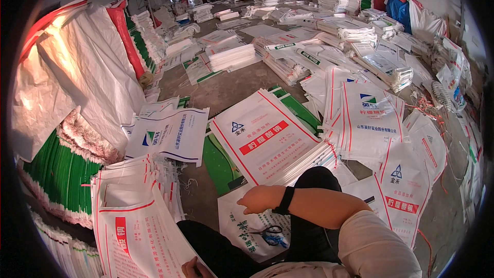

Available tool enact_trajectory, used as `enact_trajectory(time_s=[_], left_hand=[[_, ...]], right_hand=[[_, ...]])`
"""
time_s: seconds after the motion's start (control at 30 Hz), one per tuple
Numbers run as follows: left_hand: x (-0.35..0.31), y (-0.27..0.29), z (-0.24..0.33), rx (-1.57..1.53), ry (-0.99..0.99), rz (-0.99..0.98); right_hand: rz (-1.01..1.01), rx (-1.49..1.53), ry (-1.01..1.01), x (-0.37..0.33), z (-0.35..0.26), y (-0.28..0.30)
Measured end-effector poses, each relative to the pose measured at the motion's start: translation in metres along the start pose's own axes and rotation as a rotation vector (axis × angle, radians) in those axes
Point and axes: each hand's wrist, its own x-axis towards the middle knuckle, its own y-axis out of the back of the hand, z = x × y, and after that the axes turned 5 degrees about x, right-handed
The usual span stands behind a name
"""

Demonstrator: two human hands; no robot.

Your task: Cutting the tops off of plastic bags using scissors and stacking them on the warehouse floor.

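A white woven sack with red print stands tilted at the lower left. My left hand grips its near edge, fingers bent against the sheet. My right hand, with a black band at the wrist, hangs in front of my body; its fingers curl down and are mostly hidden. Under it lies a white sack with green print, with dark scissors and something blue beside their handles. Just beyond is a stack of flat white sacks with red borders, on top of green sacks.
A white and blue sack lies at the left. Green bundled sacks stand at the far left, below a large white sheet. More printed sacks lie to the right. Stacks of sacks cover the floor further back.
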Motion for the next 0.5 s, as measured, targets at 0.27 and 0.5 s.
enact_trajectory(time_s=[0.27, 0.5], left_hand=[[0.0000, 0.0002, -0.0021, -0.011, 0.000, -0.006], [0.0004, 0.0004, -0.0002, 0.006, 0.008, 0.001]], right_hand=[[0.009, 0.004, 0.003, -0.0009, -0.0001, 0.0000], [0.009, 0.004, 0.002, -0.0005, -0.0007, -0.0002]])
